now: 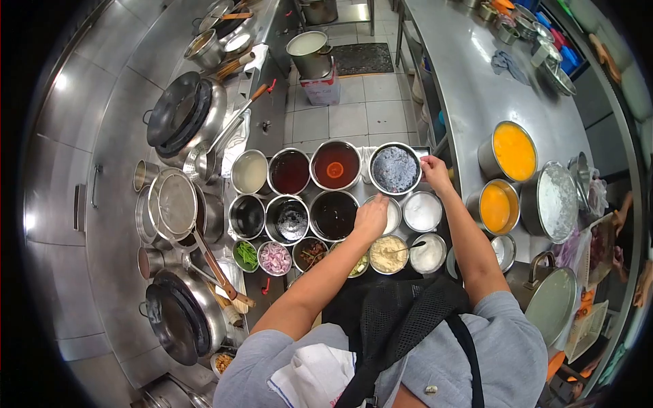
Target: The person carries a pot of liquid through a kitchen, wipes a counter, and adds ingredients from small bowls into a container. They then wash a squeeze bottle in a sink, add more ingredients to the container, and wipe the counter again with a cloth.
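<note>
Mid-frame: left hand (371, 216) is knuckles-up over the small white bowl (394, 217), grip curled, can't tell if it holds anything. Its forearm runs just beside the spoon (411, 247) in the crumb bowl (386, 257); a snag would flip it. Further right, right hand (434, 171) pinches the rim of the grey-mix bowl (394, 168), which sits tight against the red sauce bowl (335, 165). Tilt it and the contents cross over.

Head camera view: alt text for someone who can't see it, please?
A person leans over metal bowls of sauces and chopped ingredients, right hand at the rim of a grey-filled bowl, left hand over a small white-filled bowl. Woks sit to the left.
</note>
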`<state>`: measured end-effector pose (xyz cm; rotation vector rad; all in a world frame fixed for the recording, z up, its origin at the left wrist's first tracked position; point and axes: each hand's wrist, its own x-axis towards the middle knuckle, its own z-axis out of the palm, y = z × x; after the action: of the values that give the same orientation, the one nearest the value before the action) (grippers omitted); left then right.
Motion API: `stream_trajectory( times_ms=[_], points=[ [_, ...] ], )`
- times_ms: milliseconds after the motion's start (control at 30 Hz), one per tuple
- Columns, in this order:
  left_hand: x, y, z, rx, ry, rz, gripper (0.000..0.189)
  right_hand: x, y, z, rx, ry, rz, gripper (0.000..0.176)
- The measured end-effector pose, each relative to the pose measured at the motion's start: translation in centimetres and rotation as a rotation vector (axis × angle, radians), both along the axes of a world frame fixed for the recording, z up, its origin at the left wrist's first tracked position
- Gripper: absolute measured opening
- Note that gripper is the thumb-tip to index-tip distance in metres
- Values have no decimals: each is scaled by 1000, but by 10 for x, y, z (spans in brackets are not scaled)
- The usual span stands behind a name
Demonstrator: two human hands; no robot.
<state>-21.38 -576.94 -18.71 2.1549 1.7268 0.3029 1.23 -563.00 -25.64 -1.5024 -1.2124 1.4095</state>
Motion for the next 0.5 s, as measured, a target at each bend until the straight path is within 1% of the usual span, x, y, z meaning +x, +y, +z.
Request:
stream_trajectory(
  times_ms=[67, 100, 133, 200, 233, 267, 300, 367, 433, 467, 500],
  points=[
    [-2, -5, 8, -61, -30, -7, 36, -8, -2, 2, 1, 0, 14, 19],
    [-6, -5, 15, -8, -102, 24, 28, -10, -1, 0, 2, -2, 20, 18],
    [-11, -2, 22, -2, -103, 33, 28, -13, 1, -3, 8, -3, 29, 18],
    [-26, 5, 40, -88, -238, 206, 22, -15, 1, -10, 4, 41, 21, 19],
    [-32, 12, 36, -30, -313, 323, 18, -16, 2, -9, -5, 47, 20, 19],
    [-41, 20, 32, -69, -426, 381, 22, -16, 1, -8, -5, 44, 26, 19],
    [-51, 28, 16, -66, -446, 372, 23, -16, -1, -3, -3, 23, 32, 19],
    [-55, 40, -1, -55, -471, 363, 26, -17, -2, 2, 7, -3, 39, 19],
    [-50, 50, -11, -514, -774, 567, 28, -17, -3, 4, -32, 55, 24, 18],
    [-48, 54, -17, -506, -778, 565, 28, -17, -3, 5, -24, 53, 26, 18],
    [-45, 56, -21, -367, -718, 556, 29, -18, -5, 6, -21, 75, 19, 18]
  ],
)
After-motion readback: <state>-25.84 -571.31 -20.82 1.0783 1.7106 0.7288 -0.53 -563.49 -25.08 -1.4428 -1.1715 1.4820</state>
